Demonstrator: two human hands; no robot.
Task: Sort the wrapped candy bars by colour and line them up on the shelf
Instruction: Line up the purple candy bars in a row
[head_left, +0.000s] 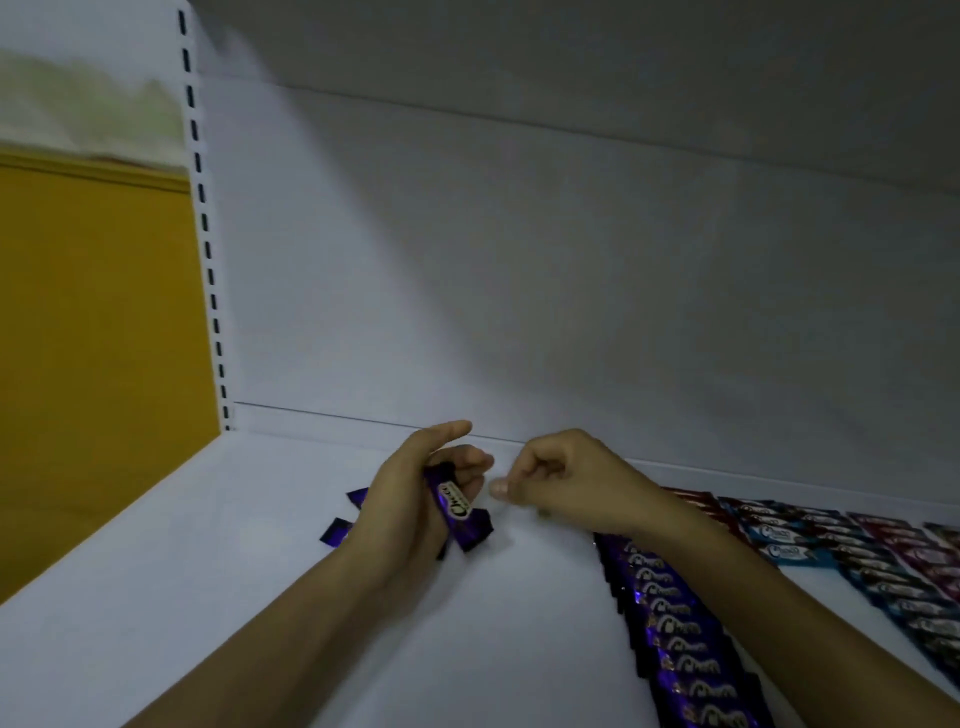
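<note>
The left hand (410, 499) grips a small bundle of purple candy bars (457, 503). Its fingers are curled round the bundle and the thumb is raised above it. One bar faces up, with its white logo just below the fingertips. Two more purple ends project past the back of the hand, on the side away from the fingers. The bundle is close above the white shelf (249, 582); contact cannot be determined.

The right hand (566, 478) sits just beside the left fingertips, apart from them. Its fingers are curled into the palm and the thumb points toward the bundle. Nothing is visible in its grasp.

Under the right forearm, a row of purple bars (675, 629) lies overlapped on the shelf. To the right of the right wrist lie red bars (693, 500), blue bars (789, 540) and pink bars (904, 545) in rows. Behind both sets of fingers stands the back panel (519, 260). Well to the left of the left thumb are a slotted upright (208, 260) and a yellow wall (93, 338).
</note>
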